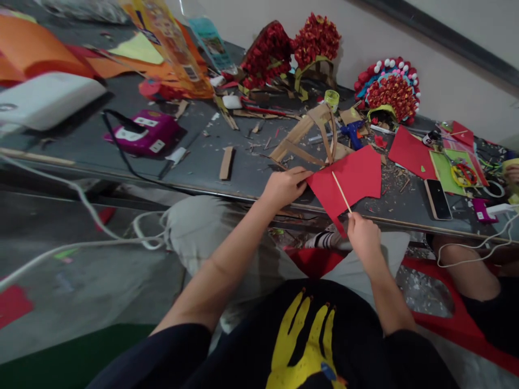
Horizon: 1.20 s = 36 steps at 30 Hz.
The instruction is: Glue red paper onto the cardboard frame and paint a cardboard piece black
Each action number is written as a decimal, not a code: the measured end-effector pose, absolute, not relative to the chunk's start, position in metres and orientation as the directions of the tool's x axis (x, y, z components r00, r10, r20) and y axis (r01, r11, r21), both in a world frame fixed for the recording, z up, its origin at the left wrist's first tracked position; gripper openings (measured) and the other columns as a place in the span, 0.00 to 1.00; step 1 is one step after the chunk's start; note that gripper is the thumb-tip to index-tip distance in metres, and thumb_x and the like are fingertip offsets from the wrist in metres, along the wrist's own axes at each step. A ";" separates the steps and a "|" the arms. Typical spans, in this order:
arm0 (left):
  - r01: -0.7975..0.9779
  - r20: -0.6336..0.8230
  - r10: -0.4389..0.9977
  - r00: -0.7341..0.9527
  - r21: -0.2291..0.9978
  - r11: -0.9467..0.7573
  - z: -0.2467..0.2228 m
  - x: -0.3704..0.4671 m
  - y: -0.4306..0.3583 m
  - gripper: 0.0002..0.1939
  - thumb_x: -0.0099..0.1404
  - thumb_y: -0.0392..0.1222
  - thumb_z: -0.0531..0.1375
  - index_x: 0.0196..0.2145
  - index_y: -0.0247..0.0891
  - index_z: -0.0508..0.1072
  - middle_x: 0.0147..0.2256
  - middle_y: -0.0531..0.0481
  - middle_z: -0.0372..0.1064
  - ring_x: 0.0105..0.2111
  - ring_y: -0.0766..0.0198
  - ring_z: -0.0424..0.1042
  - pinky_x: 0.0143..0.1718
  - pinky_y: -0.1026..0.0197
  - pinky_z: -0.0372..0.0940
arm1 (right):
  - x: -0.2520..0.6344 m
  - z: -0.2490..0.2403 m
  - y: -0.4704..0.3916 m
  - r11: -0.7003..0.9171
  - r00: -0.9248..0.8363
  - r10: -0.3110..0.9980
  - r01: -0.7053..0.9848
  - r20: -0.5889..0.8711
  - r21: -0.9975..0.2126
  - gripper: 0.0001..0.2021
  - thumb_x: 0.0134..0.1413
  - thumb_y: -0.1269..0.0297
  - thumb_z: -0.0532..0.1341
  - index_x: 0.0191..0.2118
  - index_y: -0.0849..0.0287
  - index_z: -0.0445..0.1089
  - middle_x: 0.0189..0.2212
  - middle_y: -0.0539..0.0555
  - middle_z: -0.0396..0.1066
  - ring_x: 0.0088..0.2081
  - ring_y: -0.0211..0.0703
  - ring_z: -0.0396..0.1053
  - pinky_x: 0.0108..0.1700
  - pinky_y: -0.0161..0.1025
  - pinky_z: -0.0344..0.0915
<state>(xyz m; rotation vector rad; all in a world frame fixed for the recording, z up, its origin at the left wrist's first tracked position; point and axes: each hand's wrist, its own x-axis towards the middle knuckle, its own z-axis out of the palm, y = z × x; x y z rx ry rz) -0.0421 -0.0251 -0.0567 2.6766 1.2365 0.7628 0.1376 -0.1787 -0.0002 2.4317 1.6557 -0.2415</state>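
The left hand (285, 188), part-curled, touches the left corner of one red sheet (363, 172), lying on the table (194, 178) between both hands (whether it pinches or merely presses, I cannot tell). Across the sheet slants one thin stick (341, 189), its long axis running from upper left down to the right hand (364, 235), the nearer, closed around its lower end. Beyond, left to right: two bottles (172, 48), three ruffled red pieces (317, 40), one phone (438, 199).

Craft workshop: littered table (251, 162), red paper (360, 173), cardboard (226, 163).

A dark table (251, 181) bears red paper (363, 173) and cardboard (226, 163).
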 end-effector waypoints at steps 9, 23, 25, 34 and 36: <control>0.680 0.403 0.729 0.554 0.286 -0.675 -0.056 -0.042 -0.025 0.18 0.63 0.37 0.49 0.46 0.39 0.73 0.45 0.47 0.72 0.42 0.59 0.73 0.34 0.62 0.67 | 0.133 0.016 -0.158 -0.270 0.288 0.942 0.955 -0.171 0.120 0.19 0.63 0.65 0.42 0.43 0.64 0.69 0.31 0.64 0.74 0.36 0.46 0.75 0.37 0.37 0.66; 0.707 0.379 0.744 0.551 0.261 -0.657 -0.055 -0.040 -0.027 0.18 0.63 0.40 0.49 0.45 0.38 0.74 0.43 0.46 0.73 0.39 0.57 0.74 0.30 0.61 0.65 | 0.150 0.003 -0.188 -0.219 0.265 0.939 0.953 -0.221 0.210 0.13 0.60 0.71 0.46 0.40 0.65 0.67 0.28 0.64 0.75 0.34 0.48 0.76 0.35 0.38 0.68; 0.706 0.380 0.743 0.551 0.262 -0.658 -0.056 -0.040 -0.026 0.18 0.63 0.40 0.50 0.45 0.39 0.74 0.43 0.46 0.73 0.39 0.57 0.74 0.30 0.61 0.65 | 0.154 0.002 -0.194 -0.219 0.269 0.936 0.950 -0.228 0.224 0.14 0.60 0.71 0.45 0.40 0.65 0.67 0.28 0.64 0.75 0.34 0.49 0.76 0.34 0.39 0.68; 0.707 0.388 0.747 0.540 0.272 -0.653 -0.056 -0.040 -0.027 0.18 0.64 0.40 0.49 0.46 0.40 0.74 0.43 0.47 0.73 0.40 0.57 0.74 0.29 0.63 0.65 | 0.165 0.003 -0.218 -0.240 0.307 0.909 0.939 -0.282 0.248 0.16 0.62 0.67 0.44 0.41 0.62 0.68 0.27 0.64 0.75 0.32 0.51 0.76 0.31 0.39 0.66; 0.705 0.388 0.746 0.542 0.273 -0.655 -0.056 -0.040 -0.027 0.18 0.64 0.40 0.49 0.46 0.40 0.74 0.43 0.47 0.73 0.40 0.58 0.74 0.29 0.63 0.65 | 0.167 0.006 -0.220 -0.252 0.317 0.904 0.937 -0.287 0.242 0.16 0.62 0.65 0.44 0.42 0.61 0.68 0.27 0.63 0.75 0.31 0.50 0.76 0.31 0.38 0.65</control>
